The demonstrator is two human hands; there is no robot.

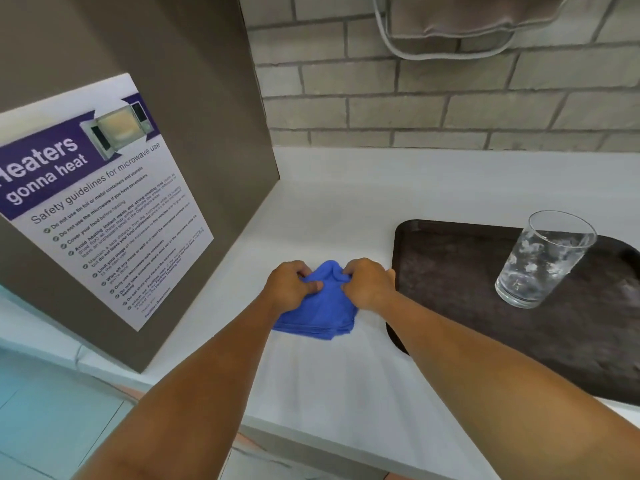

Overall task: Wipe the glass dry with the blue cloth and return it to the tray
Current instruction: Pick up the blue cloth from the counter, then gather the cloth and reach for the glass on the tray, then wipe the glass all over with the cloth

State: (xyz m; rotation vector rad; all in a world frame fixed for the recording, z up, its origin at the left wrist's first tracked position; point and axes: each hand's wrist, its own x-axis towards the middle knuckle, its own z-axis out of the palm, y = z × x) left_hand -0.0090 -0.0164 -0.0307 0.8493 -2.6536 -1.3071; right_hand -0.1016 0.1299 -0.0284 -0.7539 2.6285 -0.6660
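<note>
Both hands close on the blue cloth (pixel 320 299) at the middle of a white counter (pixel 346 202): the left hand (pixel 292 285) pinches its upper left fold between thumb and fingers, the right hand (pixel 367 284) gathers the upper right fold, and the fabric bunches into a soft peak between the two grips. Below the hands the cloth lies in flat folded layers on the counter; it looks limp and light, likely to drape and slip unless held in a full handful. Just right of the right hand begins the dark brown tray (pixel 450 271), its near edge passing under the right forearm. Well right of the grips, on the tray's far side, stands the glass (pixel 543 259), upright, clear and beaded with water inside. Wet, smooth and breakable, it will probably be slippery; the thick base or the lower wall seems the safest hold, with cloth between fingers and glass. Left of the hands, a microwave safety notice (pixel 100 202) hangs on a grey panel.
</note>
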